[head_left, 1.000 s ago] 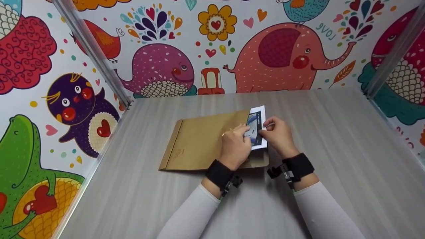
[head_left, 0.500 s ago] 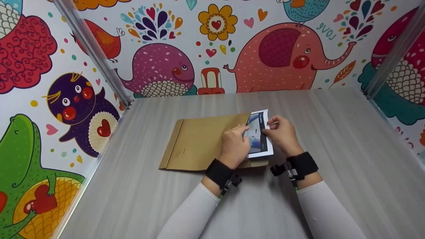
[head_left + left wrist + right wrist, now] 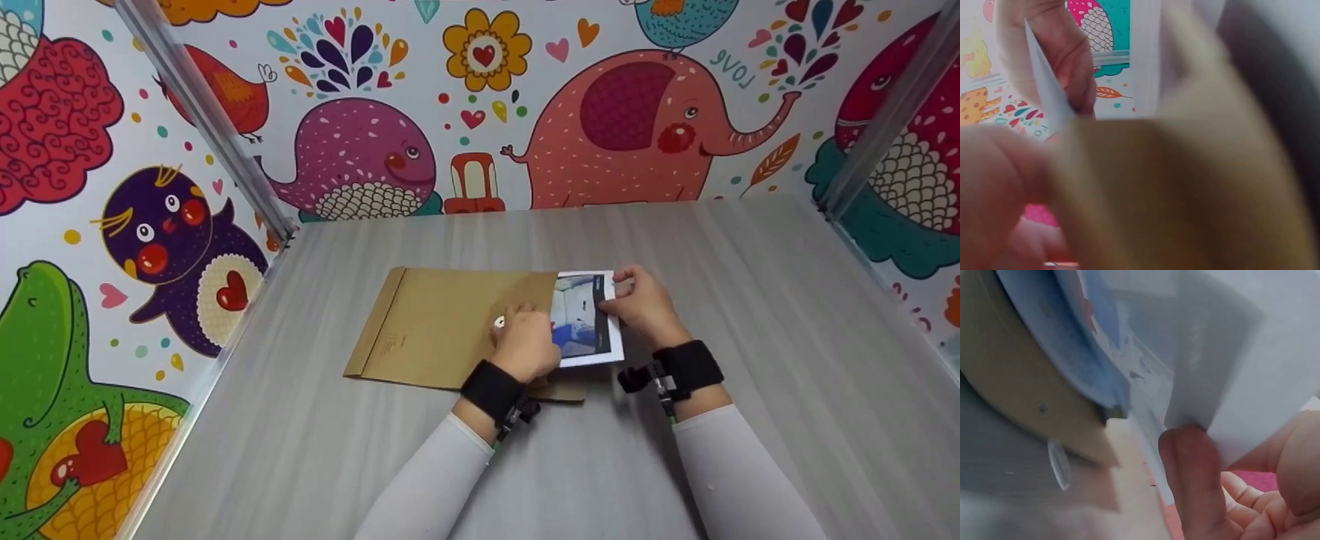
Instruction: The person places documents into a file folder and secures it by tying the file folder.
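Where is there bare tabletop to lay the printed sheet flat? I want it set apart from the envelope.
Bare table lies right of the right hand, out to the right wall. More lies behind the brown envelope, toward the back wall. The middle is crowded: the left hand holds the envelope mouth, the right grips the printed sheet.

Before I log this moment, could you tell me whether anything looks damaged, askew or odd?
Nothing stands out. The envelope lies flat on the table; the left hand holds its mouth while the right hand pinches the photo.
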The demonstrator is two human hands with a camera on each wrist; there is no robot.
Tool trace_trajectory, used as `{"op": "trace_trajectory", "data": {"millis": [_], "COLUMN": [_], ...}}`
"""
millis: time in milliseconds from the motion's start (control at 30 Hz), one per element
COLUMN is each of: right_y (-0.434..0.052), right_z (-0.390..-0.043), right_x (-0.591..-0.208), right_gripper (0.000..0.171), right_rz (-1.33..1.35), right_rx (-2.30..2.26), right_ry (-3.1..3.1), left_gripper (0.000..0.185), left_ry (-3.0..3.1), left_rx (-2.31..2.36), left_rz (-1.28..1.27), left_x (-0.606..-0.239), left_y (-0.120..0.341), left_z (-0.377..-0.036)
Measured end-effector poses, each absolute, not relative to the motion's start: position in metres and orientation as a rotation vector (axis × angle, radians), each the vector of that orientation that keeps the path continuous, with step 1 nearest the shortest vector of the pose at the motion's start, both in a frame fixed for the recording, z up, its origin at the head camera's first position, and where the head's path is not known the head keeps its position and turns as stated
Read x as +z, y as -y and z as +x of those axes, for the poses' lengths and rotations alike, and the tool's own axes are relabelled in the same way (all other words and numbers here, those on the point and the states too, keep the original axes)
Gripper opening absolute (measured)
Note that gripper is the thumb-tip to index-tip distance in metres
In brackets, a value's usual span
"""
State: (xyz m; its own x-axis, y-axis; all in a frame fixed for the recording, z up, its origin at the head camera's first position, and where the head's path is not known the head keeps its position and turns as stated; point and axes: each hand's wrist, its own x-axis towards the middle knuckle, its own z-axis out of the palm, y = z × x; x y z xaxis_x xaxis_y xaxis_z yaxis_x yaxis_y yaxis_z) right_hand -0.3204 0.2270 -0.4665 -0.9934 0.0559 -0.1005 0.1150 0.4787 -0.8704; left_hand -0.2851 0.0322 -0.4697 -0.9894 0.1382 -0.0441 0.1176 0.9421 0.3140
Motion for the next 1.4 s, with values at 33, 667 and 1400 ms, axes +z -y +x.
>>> {"op": "trace_trajectory", "data": {"millis": [33, 667, 1400], "right_y": [-0.225, -0.183, -0.172], "right_z": [-0.321, -0.310, -0.296], "right_x": [-0.469, -0.460, -0.441], "right_gripper": [0.050, 0.027, 0.021], "right_rz": [0.163, 0.224, 0.129], "right_rx": [-1.555, -2.159, -1.932], "right_ry": [-2.634, -2.141, -2.501], "left_gripper": [0.048, 0.036, 0.040], "left_ry": [-3.017, -3.555, -3.482], "left_rx": [0.443, 0.279, 0.410], "left_rz": [0.184, 0.169, 0.308], "left_x": [-0.471, -0.445, -0.435], "left_y": [-0.032, -0.008, -0.022], "left_z": [-0.285, -0.288, -0.275]}}
